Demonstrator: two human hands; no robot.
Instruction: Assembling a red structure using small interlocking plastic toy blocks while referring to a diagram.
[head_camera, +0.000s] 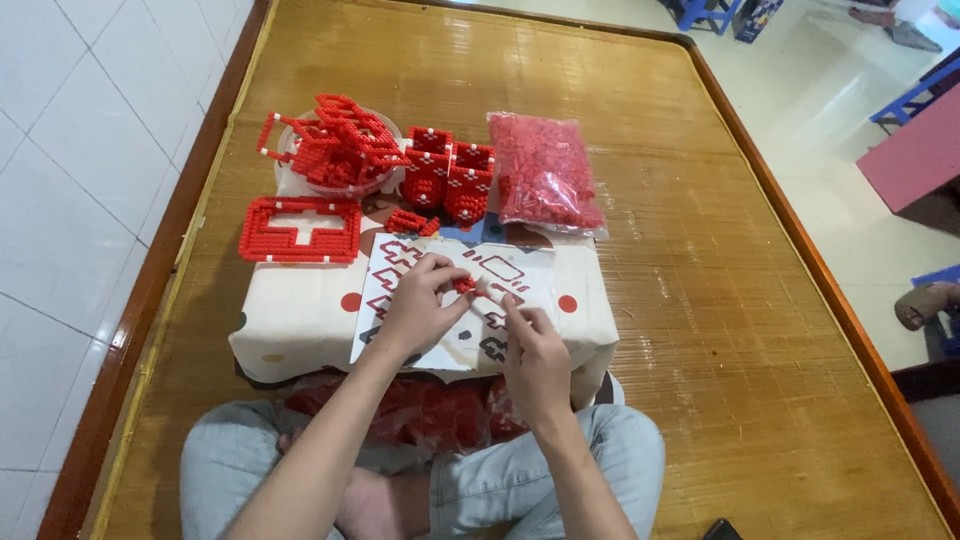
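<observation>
— Where is the small red brick piece (465, 285) right now?

— Over the printed instruction sheet (450, 310), pinched between the thumb and fingertips of the left hand (420, 305). It looks to run roughly left to right, though it is too small to be sure.

— And the right hand (535, 355)?

— Just to the right of the piece and a little nearer the body, fingers drawn together and pointing up-left at it. Whether it pinches a tiny brick of its own I cannot tell.

— What surrounds them?

— The sheet lies on a cloth-covered box (300, 310). Beyond it sit a flat red panel (300, 230), built red towers (450, 175) and a bag of red bricks (545, 170).
</observation>
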